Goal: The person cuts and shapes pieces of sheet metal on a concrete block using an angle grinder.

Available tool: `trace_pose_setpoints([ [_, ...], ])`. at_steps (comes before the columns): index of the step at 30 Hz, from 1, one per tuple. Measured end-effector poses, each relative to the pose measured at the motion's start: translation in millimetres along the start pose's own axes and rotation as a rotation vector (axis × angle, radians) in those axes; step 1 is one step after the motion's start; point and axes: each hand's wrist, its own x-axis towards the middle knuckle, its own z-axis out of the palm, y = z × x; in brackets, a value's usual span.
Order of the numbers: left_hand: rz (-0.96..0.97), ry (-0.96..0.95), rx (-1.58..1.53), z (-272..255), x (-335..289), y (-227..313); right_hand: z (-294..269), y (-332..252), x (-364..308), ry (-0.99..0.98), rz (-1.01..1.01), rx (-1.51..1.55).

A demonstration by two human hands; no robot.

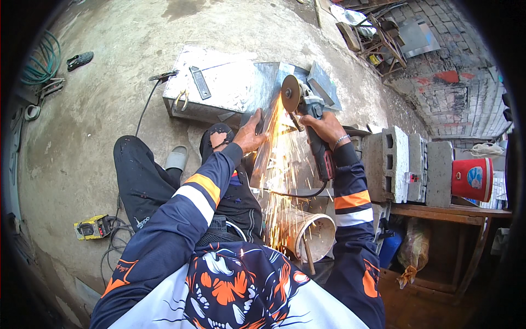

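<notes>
Since your right hand (327, 129)'s wrapped round grinder (315, 140), long body pointing away from you, disc (291, 93) sits ahead-left of those fingers. Left hand (251, 132)'s across sparks (276, 170), fingers curled by metal piece (267, 89); can't tell if gripping tbh.

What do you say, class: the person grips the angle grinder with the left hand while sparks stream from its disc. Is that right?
Not the left hand: the head view shows the right hand gripping the angle grinder. Sparks do stream from its disc.

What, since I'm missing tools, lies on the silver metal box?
Yellowish pliers, a flat grey metal bar and, at the left edge, a black clamp. What they cover is hidden.
</notes>
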Motion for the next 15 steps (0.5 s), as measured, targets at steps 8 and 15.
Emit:
trace_pose_setpoints([
  [8, 0.001, -0.028, -0.017, -0.2, 1.3, -1.0, -3.1, -9.3, -14.9, 0.069, -0.028, -0.073],
  [15, -0.043, -0.067, -0.079, 2.7, 2.4, 2.8, 2.3, 17.6, 14.0, -0.035, 0.038, 0.019],
])
